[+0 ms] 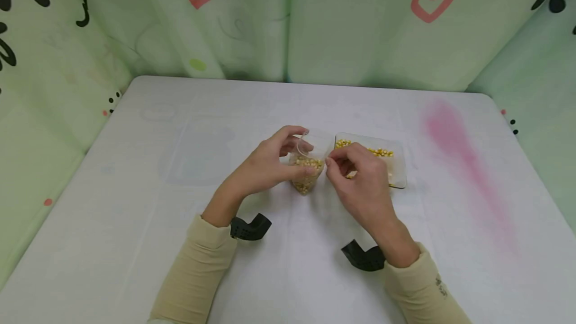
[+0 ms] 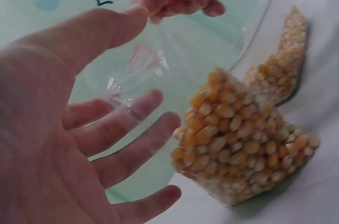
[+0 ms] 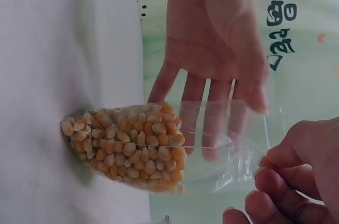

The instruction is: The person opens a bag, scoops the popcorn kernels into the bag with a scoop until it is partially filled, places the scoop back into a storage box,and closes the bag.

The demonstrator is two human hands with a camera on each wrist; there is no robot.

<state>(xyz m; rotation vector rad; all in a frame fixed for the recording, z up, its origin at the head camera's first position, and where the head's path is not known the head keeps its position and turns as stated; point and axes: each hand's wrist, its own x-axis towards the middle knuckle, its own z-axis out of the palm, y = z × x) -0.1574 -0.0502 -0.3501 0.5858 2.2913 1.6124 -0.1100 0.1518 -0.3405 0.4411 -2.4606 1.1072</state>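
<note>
A clear plastic bag [image 1: 306, 183] partly filled with yellow corn kernels stands upright on the white table, its upper part loose and see-through. My left hand [image 1: 265, 166] is at the bag's left, thumb near its mouth and fingers spread loosely behind the film, as the right wrist view shows. Between thumb and index finger, my right hand [image 1: 364, 179] pinches the edge of the bag's mouth. The kernels [image 2: 243, 142] fill the bag's lower part in the left wrist view.
Just behind my right hand sits a clear rectangular container [image 1: 399, 168] with more corn kernels [image 1: 380, 152], partly hidden by the hand. The white table [image 1: 180, 264] carries a pink stain [image 1: 463, 149] at right. Green printed curtains [image 1: 342, 29] hang around it.
</note>
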